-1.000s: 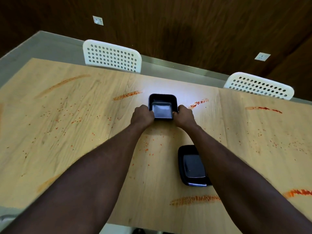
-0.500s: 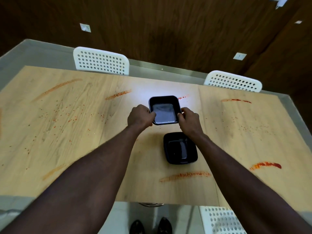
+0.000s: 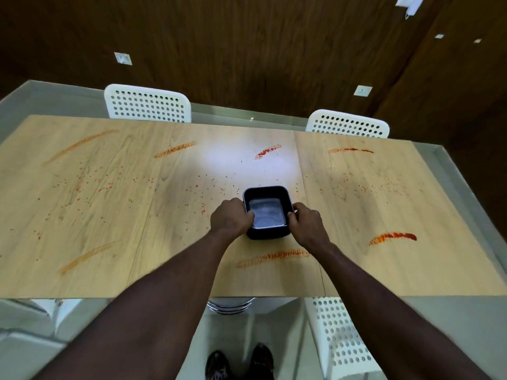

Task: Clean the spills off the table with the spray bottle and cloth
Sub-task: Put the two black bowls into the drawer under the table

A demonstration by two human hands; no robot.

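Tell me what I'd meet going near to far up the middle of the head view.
Nearest first: shoes → long orange streak → black container → short red smear → dark wood wall.

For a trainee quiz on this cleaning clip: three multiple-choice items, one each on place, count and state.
1. Where is the black tray? A over the table; B on the floor; C on a shelf.
2. White chairs beyond the table's far edge? A one; B two; C four.
3. The left hand and right hand? A both grip the tray; B both lie flat; C one holds a bottle.
Answers: A, wood shows around it; B, two perforated backs; A, fingers curl over its rims.
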